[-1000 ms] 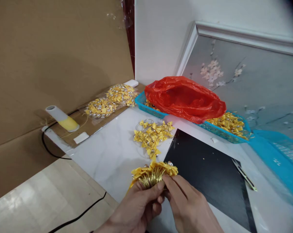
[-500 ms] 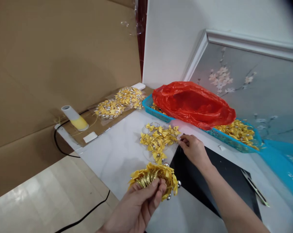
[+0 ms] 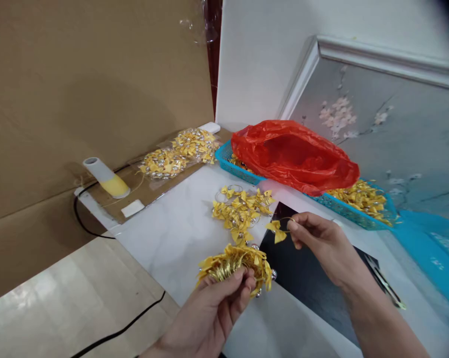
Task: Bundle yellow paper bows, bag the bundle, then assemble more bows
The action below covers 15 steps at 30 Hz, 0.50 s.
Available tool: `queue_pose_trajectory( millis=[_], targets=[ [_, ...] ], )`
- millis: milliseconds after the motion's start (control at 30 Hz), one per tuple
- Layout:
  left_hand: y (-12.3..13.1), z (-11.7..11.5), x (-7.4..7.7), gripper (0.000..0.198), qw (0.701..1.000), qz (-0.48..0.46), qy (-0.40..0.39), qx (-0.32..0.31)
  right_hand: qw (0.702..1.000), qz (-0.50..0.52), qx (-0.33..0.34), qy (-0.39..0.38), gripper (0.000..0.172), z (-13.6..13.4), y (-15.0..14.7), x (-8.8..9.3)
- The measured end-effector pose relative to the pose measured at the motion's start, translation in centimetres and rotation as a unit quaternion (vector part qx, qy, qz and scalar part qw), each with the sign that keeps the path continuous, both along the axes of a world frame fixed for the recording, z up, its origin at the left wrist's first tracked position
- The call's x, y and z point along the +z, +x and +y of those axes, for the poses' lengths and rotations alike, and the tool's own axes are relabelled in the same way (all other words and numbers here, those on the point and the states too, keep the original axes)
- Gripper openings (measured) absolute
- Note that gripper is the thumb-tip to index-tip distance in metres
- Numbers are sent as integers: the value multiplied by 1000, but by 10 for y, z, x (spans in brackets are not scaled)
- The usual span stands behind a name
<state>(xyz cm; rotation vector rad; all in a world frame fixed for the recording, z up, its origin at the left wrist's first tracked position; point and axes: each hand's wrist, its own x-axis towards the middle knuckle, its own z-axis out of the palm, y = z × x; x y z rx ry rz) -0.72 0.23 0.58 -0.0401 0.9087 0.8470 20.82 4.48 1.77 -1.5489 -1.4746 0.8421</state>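
My left hand (image 3: 219,303) grips a thick bunch of yellow bows (image 3: 260,268) by their gathered gold cords, with silver bells showing around its edge. My right hand (image 3: 317,238) pinches the thin gold loop of a single yellow bow (image 3: 276,231), which hangs to the left of the fingertips above a black mat. Behind the bunch, a loose pile of yellow bows (image 3: 239,209) with bells and cord loops lies on the white tabletop (image 3: 172,223).
Along the back, a red plastic bag (image 3: 295,154) lies over a blue basket (image 3: 239,171) of more bows. Metal scissors (image 3: 386,283) rest on the right of the black mat (image 3: 306,283). Bagged bows (image 3: 165,164) and a white-and-yellow tube (image 3: 107,178) stand on cardboard at left.
My right hand has moved right and toward me from the pile, lifting one yellow bow by its loop. My left hand still holds the bunch in nearly the same place.
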Motion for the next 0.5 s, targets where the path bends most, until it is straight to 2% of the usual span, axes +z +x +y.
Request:
queue_pose_trajectory(
  millis=[100, 200, 267, 367, 500],
  targets=[
    [2, -1, -2, 13, 1000, 5, 13, -3, 999, -45, -14, 17, 22, -23, -10, 7],
    [3, -2, -4, 12, 999, 5, 31, -20, 987, -114, 3, 111, 11, -42, -31, 5],
    [5, -3, -4, 11, 999, -1, 43, -28, 973, -136, 45, 181, 15, -50, -45, 1],
    [7, -3, -4, 11, 999, -4, 43, -26, 949, -180, 109, 233, 25, -57, -59, -7],
    [8, -3, -5, 12, 1000, -10, 17, -19, 920, -252, 117, 276, 30, -62, -62, -12]
  ],
)
